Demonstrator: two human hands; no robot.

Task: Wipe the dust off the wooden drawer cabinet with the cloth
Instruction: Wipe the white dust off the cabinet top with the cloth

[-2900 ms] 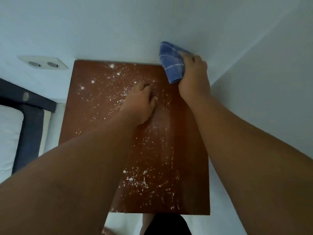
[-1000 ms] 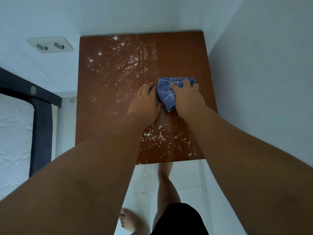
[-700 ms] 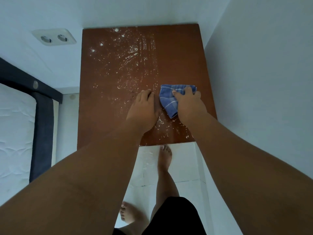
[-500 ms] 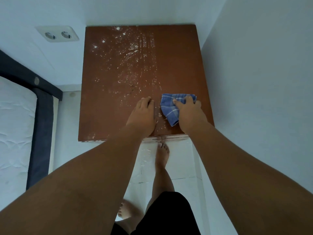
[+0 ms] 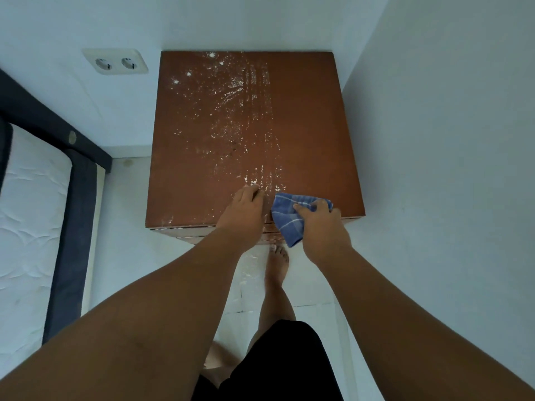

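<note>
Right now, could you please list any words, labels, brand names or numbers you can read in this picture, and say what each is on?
None: no readable text anywhere.
Checked blue cloth: woven stripes only.
Wooden drawer cabinet top: white dust, no label.
Double wall socket: no marking legible.

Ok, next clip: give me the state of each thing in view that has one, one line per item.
cabinet top: right strip wiped clean, white dust left across the middle and left.
cloth: bunched, at the front edge, its corner hanging over.
right hand: gripping the cloth.
left hand: bare, resting on the top beside the cloth.
wall socket: nothing plugged in.
floor: white specks below the front edge.
</note>
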